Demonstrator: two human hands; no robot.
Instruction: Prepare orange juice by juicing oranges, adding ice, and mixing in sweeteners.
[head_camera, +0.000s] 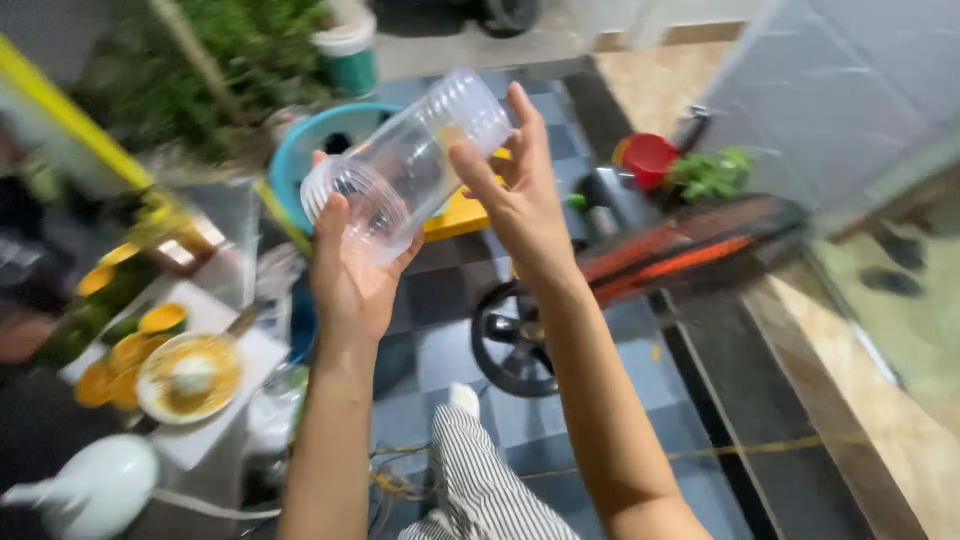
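Both hands are up in the middle of the frame, so we've got the clear plastic bottle (405, 165) held between them. Its long axis tilts from lower left to upper right. Our left hand (350, 270) cups the wide ribbed end from below, fingers curled around it. Our right hand (515, 190) sits at the upper end, fingers spread fairly wide and touching the side. Left hand is carrying it, we'd say. Down at lower left, a desk (215, 440) holds a juicer bowl (190, 378) and orange halves (110, 370).
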